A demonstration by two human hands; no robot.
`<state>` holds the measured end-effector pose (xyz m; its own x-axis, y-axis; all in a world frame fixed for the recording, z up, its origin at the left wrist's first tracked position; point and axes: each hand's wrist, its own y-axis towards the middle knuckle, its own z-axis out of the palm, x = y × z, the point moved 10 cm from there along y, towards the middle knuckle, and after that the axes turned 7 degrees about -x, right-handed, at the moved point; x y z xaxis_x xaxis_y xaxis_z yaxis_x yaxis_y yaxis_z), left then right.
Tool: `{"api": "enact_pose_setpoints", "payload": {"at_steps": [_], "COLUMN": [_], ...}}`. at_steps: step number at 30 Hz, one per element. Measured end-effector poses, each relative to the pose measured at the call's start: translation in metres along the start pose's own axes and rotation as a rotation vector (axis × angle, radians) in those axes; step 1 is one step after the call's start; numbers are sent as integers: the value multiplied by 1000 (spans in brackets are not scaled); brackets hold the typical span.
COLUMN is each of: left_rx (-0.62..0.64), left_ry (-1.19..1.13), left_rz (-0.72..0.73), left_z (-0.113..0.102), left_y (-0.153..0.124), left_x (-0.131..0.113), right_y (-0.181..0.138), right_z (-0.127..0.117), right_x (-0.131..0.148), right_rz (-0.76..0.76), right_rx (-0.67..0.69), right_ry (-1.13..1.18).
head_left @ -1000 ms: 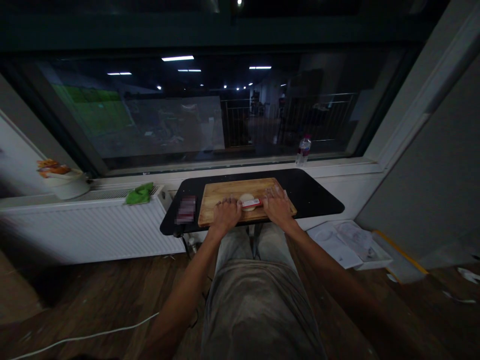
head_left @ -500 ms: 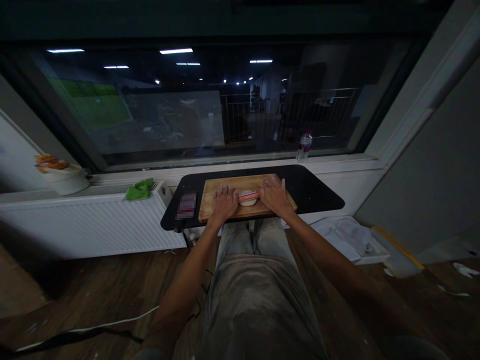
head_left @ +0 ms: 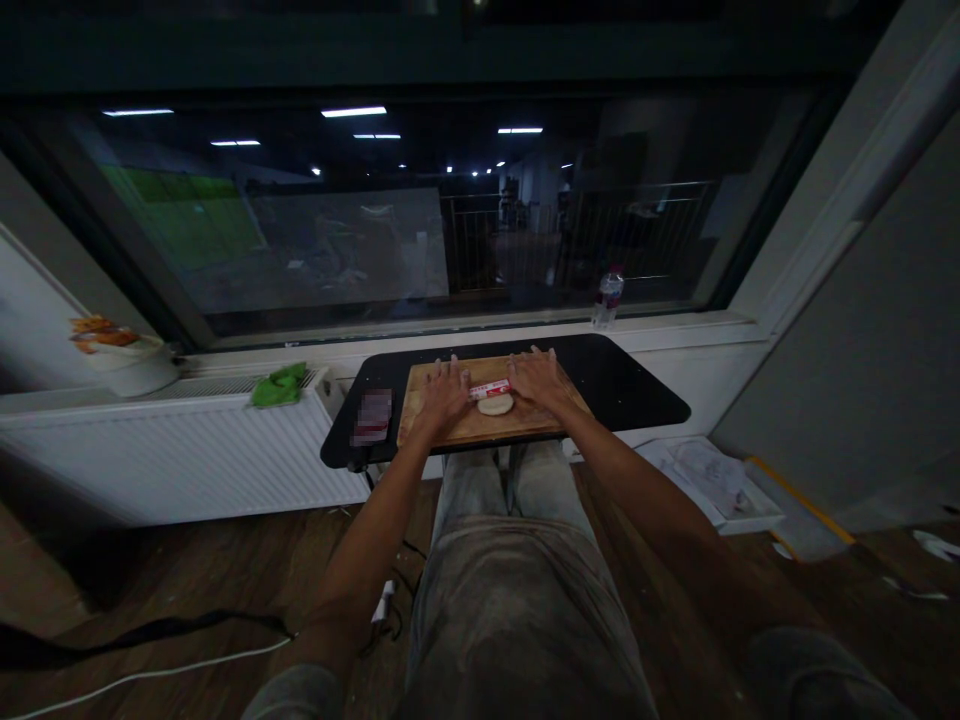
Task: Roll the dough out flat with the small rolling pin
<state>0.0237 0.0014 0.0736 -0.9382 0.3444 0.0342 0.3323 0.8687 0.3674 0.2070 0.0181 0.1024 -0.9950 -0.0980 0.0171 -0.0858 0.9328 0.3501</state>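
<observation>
A pale, flattened round of dough [head_left: 496, 404] lies on the wooden cutting board [head_left: 480, 431]. Just beyond it, a rolling pin with a red-and-white printed wrap [head_left: 489, 389] spans the gap between my hands. My left hand [head_left: 445, 391] rests flat over the pin's left end, fingers stretched away from me. Over its right end lies my right hand [head_left: 538, 379], palm down with fingers extended. Both ends of the pin are hidden beneath the hands.
The board sits on a black table [head_left: 630, 385], with a blurred-out flat item [head_left: 373, 416] at its left. A water bottle [head_left: 607, 298] stands on the windowsill. A green cloth [head_left: 278, 385] and a white pot [head_left: 135, 368] are on the radiator. Cables run across the floor.
Both hands have moved forward, rolling the pin from over the dough to its far side. The pin has turned, showing white-and-red print, and the dough is more exposed.
</observation>
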Motion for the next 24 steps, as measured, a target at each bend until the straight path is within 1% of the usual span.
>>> {"api": "enact_pose_setpoints", "payload": {"at_steps": [6,10,17,20,24], "left_rx": [-36,-28,-31,-31,-35], "left_ry": [2,8,44,56,64], "left_rz": [42,38,74,86,103], "left_z": [3,1,-16,-17,-13], "left_y": [-1,-3,-6,-2,7], "left_x": [-3,-7,-18,-19,-15], "right_y": [24,33,31,28,30], "right_z": [12,18,22,25,26], "right_x": [-1,-1,-3,-4,-9], "right_rz": [-6,-20,-42,-41,15], "right_rx": [82,125,141,151,149], "right_ry": [-9,-6,-11,-37,-34]}}
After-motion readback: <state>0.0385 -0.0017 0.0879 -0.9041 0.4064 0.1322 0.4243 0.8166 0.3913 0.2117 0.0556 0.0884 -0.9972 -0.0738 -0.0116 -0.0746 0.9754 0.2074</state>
